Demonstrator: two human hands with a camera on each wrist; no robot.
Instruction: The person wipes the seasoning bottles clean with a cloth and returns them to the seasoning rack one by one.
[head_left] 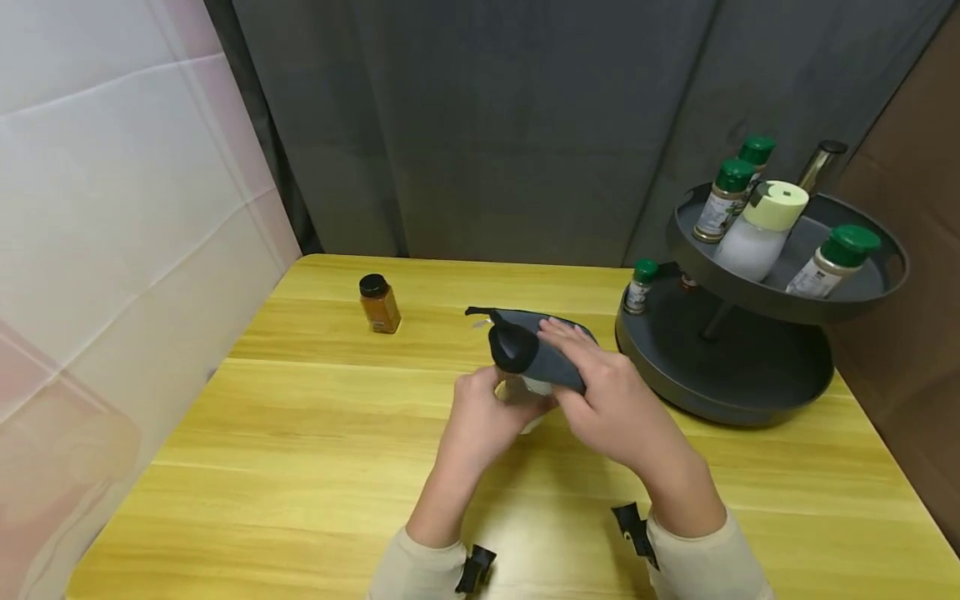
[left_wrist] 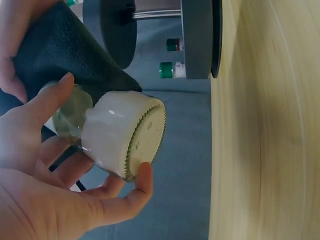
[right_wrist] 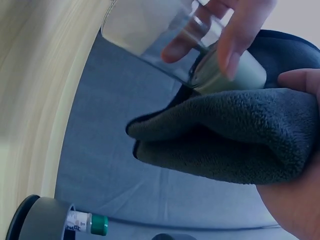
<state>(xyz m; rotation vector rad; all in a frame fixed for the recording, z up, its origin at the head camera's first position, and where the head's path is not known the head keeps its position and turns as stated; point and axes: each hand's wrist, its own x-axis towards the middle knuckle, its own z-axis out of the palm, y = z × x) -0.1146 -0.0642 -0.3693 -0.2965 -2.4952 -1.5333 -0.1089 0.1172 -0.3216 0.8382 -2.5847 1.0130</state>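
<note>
A clear glass seasoning jar (left_wrist: pixel 112 132) with white contents is tilted in my left hand (head_left: pixel 483 421), whose fingers curl round it. In the left wrist view the little finger touches the jar's ridged base. Its pale green cap (right_wrist: pixel 252 72) faces the folded dark grey cloth (head_left: pixel 555 358). My right hand (head_left: pixel 615 404) grips this cloth, fingers over the top, and keeps it against the cap end. The cloth hides most of the jar in the head view. Both hands are above the table's middle.
A spice jar (head_left: pixel 381 308) with a black lid and orange-brown contents stands on the wooden table (head_left: pixel 300 467) at the left. On the right, a two-tier grey turntable rack (head_left: pixel 720 383) carries several green-capped bottles and a white jar (head_left: pixel 757 237) with a pale yellow-green lid.
</note>
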